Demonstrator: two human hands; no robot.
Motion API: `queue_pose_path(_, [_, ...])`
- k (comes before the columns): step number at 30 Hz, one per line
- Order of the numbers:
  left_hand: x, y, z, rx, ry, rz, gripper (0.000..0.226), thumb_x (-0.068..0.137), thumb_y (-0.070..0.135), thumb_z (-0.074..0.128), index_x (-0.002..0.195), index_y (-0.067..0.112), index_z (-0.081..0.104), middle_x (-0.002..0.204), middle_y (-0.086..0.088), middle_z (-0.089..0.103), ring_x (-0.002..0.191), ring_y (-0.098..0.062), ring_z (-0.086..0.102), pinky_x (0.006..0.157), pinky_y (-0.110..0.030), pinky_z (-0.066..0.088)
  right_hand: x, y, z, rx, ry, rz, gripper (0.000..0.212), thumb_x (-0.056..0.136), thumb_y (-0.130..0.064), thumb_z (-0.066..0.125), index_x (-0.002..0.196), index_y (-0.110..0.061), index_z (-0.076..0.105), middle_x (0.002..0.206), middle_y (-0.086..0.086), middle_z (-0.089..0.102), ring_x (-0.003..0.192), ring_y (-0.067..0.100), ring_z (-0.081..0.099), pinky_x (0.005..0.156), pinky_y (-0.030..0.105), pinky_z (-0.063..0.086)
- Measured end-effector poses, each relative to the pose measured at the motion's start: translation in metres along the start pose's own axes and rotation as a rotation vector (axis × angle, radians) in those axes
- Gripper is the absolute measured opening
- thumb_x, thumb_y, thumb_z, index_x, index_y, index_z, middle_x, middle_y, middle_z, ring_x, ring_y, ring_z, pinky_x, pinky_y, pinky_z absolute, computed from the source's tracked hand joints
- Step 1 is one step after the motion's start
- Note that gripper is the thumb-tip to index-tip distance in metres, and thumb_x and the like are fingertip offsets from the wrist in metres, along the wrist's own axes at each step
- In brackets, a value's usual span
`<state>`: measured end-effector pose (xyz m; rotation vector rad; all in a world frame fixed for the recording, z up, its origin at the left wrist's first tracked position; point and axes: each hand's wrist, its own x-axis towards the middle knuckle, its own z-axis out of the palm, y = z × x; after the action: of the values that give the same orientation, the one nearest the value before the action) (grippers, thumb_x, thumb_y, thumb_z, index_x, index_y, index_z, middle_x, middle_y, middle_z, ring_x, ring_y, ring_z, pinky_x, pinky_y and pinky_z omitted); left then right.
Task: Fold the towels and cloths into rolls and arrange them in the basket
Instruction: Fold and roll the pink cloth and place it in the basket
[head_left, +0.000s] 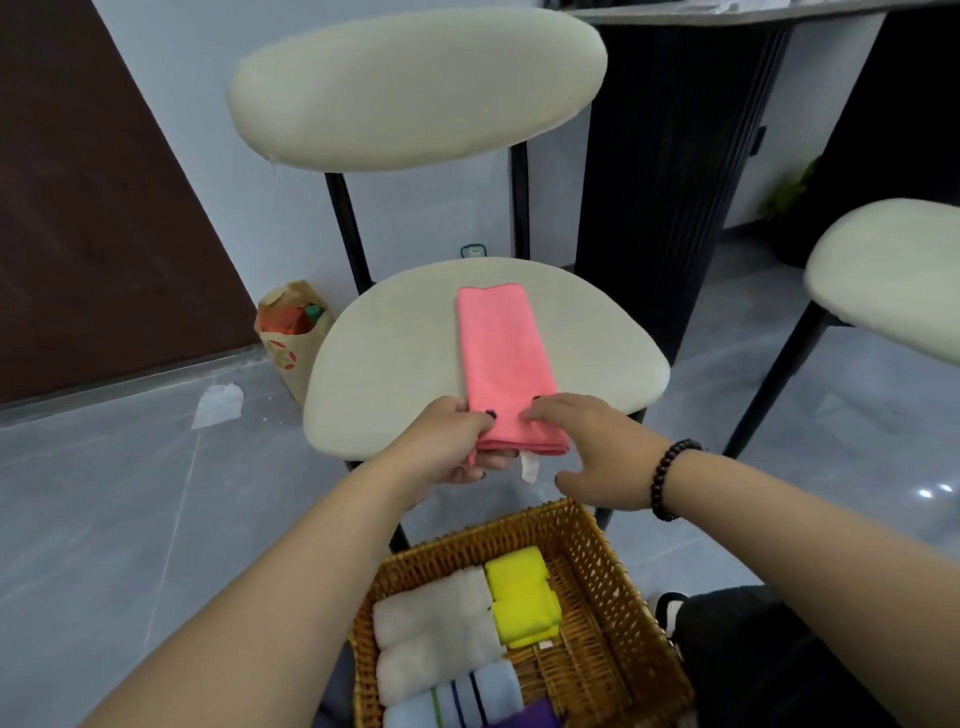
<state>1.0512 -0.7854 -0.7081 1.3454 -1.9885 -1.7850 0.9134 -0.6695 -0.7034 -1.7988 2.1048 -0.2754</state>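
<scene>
1. The left hand (457, 441) pinches the near left corner of the pink cloth (504, 364), thumb on top and fingers curled under the hanging edge.
2. The right hand (587, 447) lies loosely open, fingertips pressing the cloth's near right part; whether it actually grips anything is hard to tell. A dark bead bracelet (670, 478) circles that wrist.
3. The cloth lies folded into a long strip on the chair seat (395, 364), its near end overhanging the edge with a white tag (530, 467) dangling.
4. Nearer, the wicker basket (602, 571) holds two white rolls (436, 634), a yellow roll (524, 592) and a striped blue towel (457, 701); a purple item (535, 717) is cut off by the frame's bottom edge.
5. Far left, a paper bag (291, 338) stands on the floor, its contents unclear.
</scene>
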Motion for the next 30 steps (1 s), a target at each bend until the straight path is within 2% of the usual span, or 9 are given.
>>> queue_pose_path(3, [-0.007, -0.013, -0.009, 0.951, 0.151, 0.131, 0.017, 0.096, 0.032, 0.047, 0.103, 0.016, 0.046, 0.1, -0.004, 0.063, 0.09, -0.023, 0.061, 0.065, -0.031, 0.043, -0.008, 0.008, 0.012, -0.082, -0.004, -0.027, 0.073, 0.087, -0.024, 0.062, 0.149, -0.026, 0.022, 0.158, -0.001, 0.011, 0.143, 0.018, 0.012, 0.116, 0.031, 0.019])
queue_pose_path(5, [-0.016, -0.017, -0.011, 1.176, 0.342, 0.258, 0.018, 0.092, 0.028, 0.051, 0.104, 0.017, 0.043, 0.1, -0.002, 0.057, 0.091, -0.025, 0.057, 0.065, -0.033, 0.044, -0.007, 0.012, 0.018, -0.219, 0.025, -0.056, 0.069, 0.089, -0.027, 0.061, 0.148, -0.027, 0.024, 0.158, 0.001, 0.007, 0.143, 0.022, 0.013, 0.115, 0.035, 0.022])
queue_pose_path(7, [-0.018, -0.023, -0.012, 1.138, 0.482, 0.565, 0.022, 0.082, 0.019, 0.06, 0.101, 0.016, 0.049, 0.095, -0.002, 0.054, 0.088, -0.026, 0.056, 0.063, -0.037, 0.046, -0.002, 0.014, 0.024, -0.329, 0.106, -0.083, 0.064, 0.089, -0.029, 0.06, 0.144, -0.026, 0.029, 0.156, 0.005, 0.013, 0.137, 0.027, 0.022, 0.11, 0.038, 0.03])
queue_pose_path(9, [-0.011, -0.032, -0.01, 1.182, 0.452, 0.837, 0.032, 0.067, 0.011, 0.071, 0.095, 0.014, 0.055, 0.093, -0.004, 0.054, 0.083, -0.028, 0.054, 0.061, -0.039, 0.047, 0.003, 0.014, 0.028, -0.392, 0.193, -0.116, 0.057, 0.084, -0.027, 0.065, 0.135, -0.022, 0.042, 0.148, 0.01, 0.028, 0.123, 0.031, 0.038, 0.097, 0.041, 0.041])
queue_pose_path(11, [-0.005, -0.044, -0.003, 1.233, 0.377, 0.9, 0.045, 0.058, 0.008, 0.074, 0.1, 0.012, 0.057, 0.104, -0.007, 0.053, 0.089, -0.028, 0.053, 0.068, -0.038, 0.046, 0.009, 0.017, 0.03, -0.439, 0.236, -0.136, 0.055, 0.069, -0.025, 0.077, 0.119, -0.018, 0.055, 0.131, 0.013, 0.048, 0.1, 0.032, 0.051, 0.076, 0.041, 0.05])
queue_pose_path(13, [0.0, -0.054, 0.006, 1.286, 0.375, 0.925, 0.062, 0.056, 0.009, 0.075, 0.115, 0.01, 0.055, 0.117, -0.011, 0.051, 0.101, -0.03, 0.051, 0.08, -0.037, 0.041, 0.015, 0.022, 0.031, -0.427, 0.298, -0.141, 0.057, 0.054, -0.024, 0.084, 0.106, -0.017, 0.059, 0.113, 0.011, 0.056, 0.084, 0.029, 0.053, 0.062, 0.039, 0.05])
queue_pose_path(17, [0.013, -0.06, 0.01, 1.343, 0.402, 1.066, 0.087, 0.056, 0.005, 0.074, 0.135, 0.013, 0.041, 0.129, -0.012, 0.045, 0.11, -0.029, 0.046, 0.087, -0.037, 0.034, 0.022, 0.024, 0.034, -0.301, 0.392, -0.147, 0.045, 0.059, -0.02, 0.079, 0.099, -0.015, 0.059, 0.104, 0.008, 0.057, 0.081, 0.028, 0.052, 0.061, 0.042, 0.049])
queue_pose_path(24, [0.025, -0.056, -0.004, 1.372, 0.412, 1.129, 0.069, 0.057, 0.006, 0.075, 0.121, 0.01, 0.05, 0.118, -0.009, 0.059, 0.101, -0.027, 0.056, 0.081, -0.038, 0.035, 0.024, 0.033, 0.034, -0.198, 0.407, -0.188, 0.025, 0.07, -0.021, 0.062, 0.093, -0.013, 0.062, 0.105, 0.007, 0.058, 0.082, 0.028, 0.051, 0.065, 0.042, 0.048])
queue_pose_path(30, [0.027, -0.05, -0.008, 1.154, 0.448, 1.231, 0.03, 0.082, 0.011, 0.06, 0.112, 0.011, 0.055, 0.098, -0.004, 0.066, 0.083, -0.024, 0.062, 0.08, -0.035, 0.043, 0.019, 0.032, 0.023, -0.122, 0.395, -0.181, 0.017, 0.086, -0.028, 0.057, 0.087, -0.013, 0.064, 0.105, 0.004, 0.064, 0.084, 0.027, 0.057, 0.07, 0.044, 0.051])
